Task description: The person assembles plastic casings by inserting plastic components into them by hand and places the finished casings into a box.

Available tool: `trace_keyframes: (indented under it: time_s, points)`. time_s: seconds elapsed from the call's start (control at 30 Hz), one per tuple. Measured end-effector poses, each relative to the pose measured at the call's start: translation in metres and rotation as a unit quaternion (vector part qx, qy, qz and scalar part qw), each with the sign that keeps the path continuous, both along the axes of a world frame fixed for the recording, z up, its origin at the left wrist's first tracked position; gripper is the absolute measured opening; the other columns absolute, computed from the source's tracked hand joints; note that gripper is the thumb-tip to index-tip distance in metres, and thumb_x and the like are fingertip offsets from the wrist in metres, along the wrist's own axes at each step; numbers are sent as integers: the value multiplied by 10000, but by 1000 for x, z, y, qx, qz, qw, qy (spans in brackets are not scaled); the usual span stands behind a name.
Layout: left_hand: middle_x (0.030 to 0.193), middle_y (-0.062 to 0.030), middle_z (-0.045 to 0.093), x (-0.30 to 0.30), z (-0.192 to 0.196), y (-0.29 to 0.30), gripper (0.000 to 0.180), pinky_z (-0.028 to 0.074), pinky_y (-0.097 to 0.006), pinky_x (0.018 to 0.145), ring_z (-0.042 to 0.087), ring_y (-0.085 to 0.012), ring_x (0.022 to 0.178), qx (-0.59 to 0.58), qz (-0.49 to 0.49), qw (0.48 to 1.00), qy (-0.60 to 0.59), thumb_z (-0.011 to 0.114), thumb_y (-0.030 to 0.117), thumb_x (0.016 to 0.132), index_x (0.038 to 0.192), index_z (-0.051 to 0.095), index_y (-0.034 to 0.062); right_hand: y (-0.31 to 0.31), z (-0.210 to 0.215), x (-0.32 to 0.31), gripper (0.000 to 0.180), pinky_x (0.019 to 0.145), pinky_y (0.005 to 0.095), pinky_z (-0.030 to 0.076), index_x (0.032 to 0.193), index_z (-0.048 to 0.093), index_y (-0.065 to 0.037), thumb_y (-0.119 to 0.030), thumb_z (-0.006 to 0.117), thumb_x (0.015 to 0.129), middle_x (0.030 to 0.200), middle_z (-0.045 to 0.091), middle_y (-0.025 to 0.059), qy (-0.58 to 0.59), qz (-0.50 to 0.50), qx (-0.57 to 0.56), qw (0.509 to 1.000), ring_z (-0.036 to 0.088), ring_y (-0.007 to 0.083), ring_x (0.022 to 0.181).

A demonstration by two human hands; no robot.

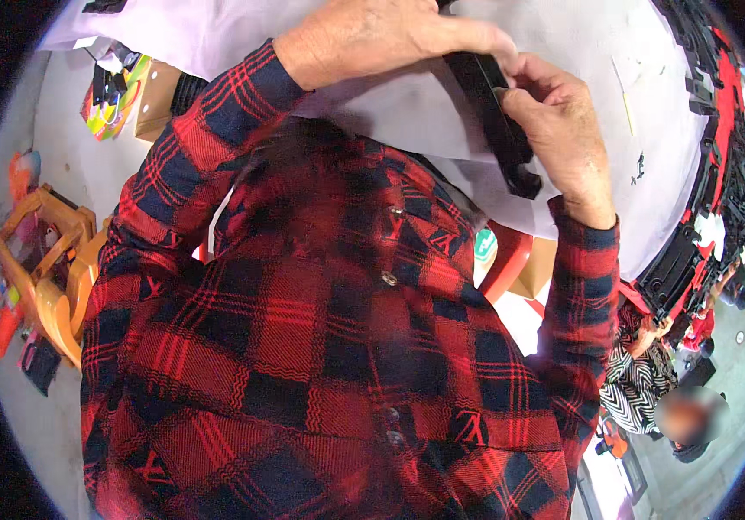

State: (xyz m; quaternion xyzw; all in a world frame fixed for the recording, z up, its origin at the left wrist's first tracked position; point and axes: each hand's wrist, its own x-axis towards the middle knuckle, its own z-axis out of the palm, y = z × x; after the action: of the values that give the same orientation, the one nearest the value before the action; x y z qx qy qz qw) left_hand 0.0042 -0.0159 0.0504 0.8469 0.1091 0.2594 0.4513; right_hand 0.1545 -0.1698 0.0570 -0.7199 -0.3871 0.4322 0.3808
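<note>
A long, narrow black plastic part lies slantwise over the pale cloth, its lower end hooked. My left hand is closed round its upper stretch, with the thumb reaching across toward my other hand; some of its fingers run past the top edge of the picture. At the part's right side my right hand is closed in a pinch, thumb and forefinger together and touching the part's edge. Whatever lies between those fingertips is too small to make out.
Pale cloth covers the table. Small black bits and a thin yellow stick lie on it. Black plastic parts crowd the right side, where another person sits. Left are a cardboard box and a wooden chair.
</note>
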Motion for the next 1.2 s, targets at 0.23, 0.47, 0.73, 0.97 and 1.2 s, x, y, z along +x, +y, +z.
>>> trace_keyframes:
  time_s: [0.23,0.47,0.73,0.97,1.2]
  points:
    - [1019,-87,470,13,-15,-15,431,456,-305,792,516,-178,915,-124,99,987,-21,754,160,824,1167,561,-17,-1,-10,-6,53,544,238,411,786,619,-15,-66,614,771,600,523,-37,-79,-12,-7,997,476,43,594]
    - [1149,-261,441,-8,2,-52,819,448,-430,921,510,-395,1081,-73,52,996,-6,751,89,739,1397,296,-85,10,7,-5,80,443,230,387,744,590,-33,-87,621,794,576,523,-26,8,-142,-2,990,476,54,480]
    - [1123,-308,433,18,-13,-59,801,424,-437,933,488,-460,1073,-125,22,991,-29,639,-2,722,1418,258,-105,17,-2,-6,77,416,210,339,824,579,-52,-120,605,851,599,515,-31,67,-220,56,971,436,45,459]
    - [1104,-247,497,4,0,-13,658,394,-409,949,491,-369,1099,134,-104,985,27,521,58,731,1365,374,-36,-18,-5,13,118,472,198,329,925,635,-41,-145,642,871,720,562,-14,45,-278,69,957,444,52,528]
    - [969,-168,452,11,-2,12,453,414,-407,838,491,-352,955,32,-259,954,149,499,-9,713,1164,517,-34,-17,-10,30,344,685,338,489,982,676,-59,-223,797,705,922,619,79,-333,-167,128,919,594,208,794]
